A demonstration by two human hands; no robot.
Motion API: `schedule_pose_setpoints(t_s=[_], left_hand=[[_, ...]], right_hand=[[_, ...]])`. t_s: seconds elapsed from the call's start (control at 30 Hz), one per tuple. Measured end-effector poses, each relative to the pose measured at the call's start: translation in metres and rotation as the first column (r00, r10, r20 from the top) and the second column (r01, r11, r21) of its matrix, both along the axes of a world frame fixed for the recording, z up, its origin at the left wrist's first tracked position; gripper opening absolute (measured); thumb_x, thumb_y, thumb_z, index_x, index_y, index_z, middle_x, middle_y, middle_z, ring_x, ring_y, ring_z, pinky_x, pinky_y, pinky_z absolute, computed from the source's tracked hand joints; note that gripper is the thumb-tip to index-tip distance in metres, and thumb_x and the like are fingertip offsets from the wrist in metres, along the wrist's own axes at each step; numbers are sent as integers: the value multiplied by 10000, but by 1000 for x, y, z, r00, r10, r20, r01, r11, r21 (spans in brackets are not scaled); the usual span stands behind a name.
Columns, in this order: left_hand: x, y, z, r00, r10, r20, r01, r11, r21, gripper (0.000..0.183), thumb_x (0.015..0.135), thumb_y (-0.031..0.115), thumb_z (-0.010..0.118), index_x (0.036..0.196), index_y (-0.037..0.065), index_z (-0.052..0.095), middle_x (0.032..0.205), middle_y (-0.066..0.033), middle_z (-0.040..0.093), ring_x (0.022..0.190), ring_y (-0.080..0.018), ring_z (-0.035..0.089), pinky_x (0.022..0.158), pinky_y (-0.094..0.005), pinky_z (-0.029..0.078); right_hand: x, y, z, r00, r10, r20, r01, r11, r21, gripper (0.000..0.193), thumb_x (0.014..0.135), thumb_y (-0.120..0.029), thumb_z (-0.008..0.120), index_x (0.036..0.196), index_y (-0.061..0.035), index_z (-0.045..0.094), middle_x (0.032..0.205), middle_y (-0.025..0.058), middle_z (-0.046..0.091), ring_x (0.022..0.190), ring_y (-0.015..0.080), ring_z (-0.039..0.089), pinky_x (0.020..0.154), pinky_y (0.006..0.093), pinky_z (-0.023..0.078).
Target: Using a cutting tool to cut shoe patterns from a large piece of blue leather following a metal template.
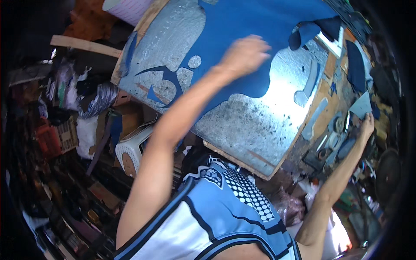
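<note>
A large blue sheet [234, 26], like leather or fabric, with curved cut edges lies across a worn metal-topped work surface [247, 125]. My left hand [246, 54] is over the sheet with its fingers bent and slightly blurred; whether it touches the sheet or grips anything is unclear. Off to the right, my right hand [368, 125] pinches the lower corner of a pale grey, flat, angular piece [362, 105]. Thin blue offcuts [171, 78] lie left of my left forearm. Dark blue cut pieces [305, 34] rest on the sheet's right part.
Along the right of the metal top lie a curved grey-blue strip [310, 84], a long flat grey piece [315, 118] and a cluttered bench of tools [329, 143]. A white plastic stool [132, 149] stands at the left, with a red crate [47, 141] and plastic bags [102, 99] beyond.
</note>
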State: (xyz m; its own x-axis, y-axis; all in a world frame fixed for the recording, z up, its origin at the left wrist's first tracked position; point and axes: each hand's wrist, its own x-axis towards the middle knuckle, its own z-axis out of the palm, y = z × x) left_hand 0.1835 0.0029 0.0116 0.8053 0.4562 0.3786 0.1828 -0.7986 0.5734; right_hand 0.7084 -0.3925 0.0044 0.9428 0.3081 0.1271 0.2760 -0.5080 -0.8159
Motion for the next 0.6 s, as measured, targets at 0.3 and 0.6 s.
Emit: schedule_pose_setpoints(t_s=[0.3, 0.6], left_hand=[[-289, -12, -49, 909, 90, -408, -63, 995, 79, 601, 895, 446, 655, 1343, 54, 569, 1540, -203, 365, 1448, -429, 271, 1163, -555, 233], [-305, -29, -36, 950, 100, -294, -101, 995, 13, 483, 891, 381, 678, 1286, 110, 615, 1526, -192, 384, 1440, -440, 277, 1162, -568, 228]], right_hand=[[-396, 21, 22, 871, 77, -486, 70, 959, 276, 382, 948, -206, 672, 1271, -17, 594, 779, -17, 582, 600, 102, 580, 557, 256, 498], [-580, 132, 6, 764, 230, -602, -227, 970, 83, 467, 1005, -150, 568, 1422, 38, 472, 851, 39, 621, 646, 98, 589, 607, 249, 506]])
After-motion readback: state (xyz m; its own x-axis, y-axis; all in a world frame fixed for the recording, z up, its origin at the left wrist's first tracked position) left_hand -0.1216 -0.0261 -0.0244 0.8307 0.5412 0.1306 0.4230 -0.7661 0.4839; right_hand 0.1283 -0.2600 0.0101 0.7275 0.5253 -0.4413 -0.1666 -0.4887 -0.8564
